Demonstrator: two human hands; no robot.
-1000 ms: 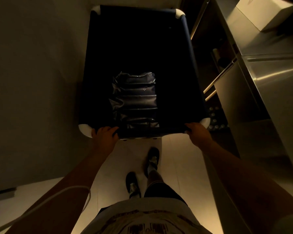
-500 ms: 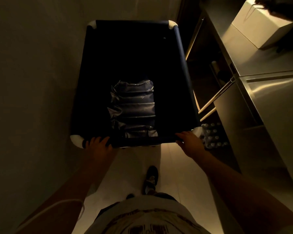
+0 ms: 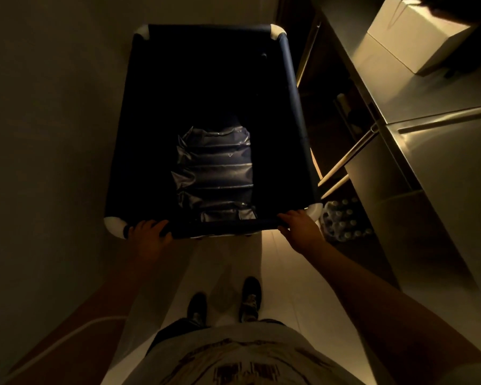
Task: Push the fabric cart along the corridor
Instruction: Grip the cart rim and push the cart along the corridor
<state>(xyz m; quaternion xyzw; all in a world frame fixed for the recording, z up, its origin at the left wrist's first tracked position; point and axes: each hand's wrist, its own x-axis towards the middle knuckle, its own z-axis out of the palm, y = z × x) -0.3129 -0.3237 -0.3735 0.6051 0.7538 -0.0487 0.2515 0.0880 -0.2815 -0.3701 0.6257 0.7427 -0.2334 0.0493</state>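
Head view looks down on the fabric cart (image 3: 289, 79), mid-corridor between a wall and a steel counter (image 3: 442, 162). Left hand (image 3: 147, 237) and right hand (image 3: 300, 229) both clasp its near rail. Pushing is underway; next, steer straight, clear of the counter.

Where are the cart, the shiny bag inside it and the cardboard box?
fabric cart (image 3: 293, 87): head view, right rim.
shiny bag (image 3: 215, 168): head view, its middle.
cardboard box (image 3: 400, 31): head view, top face.
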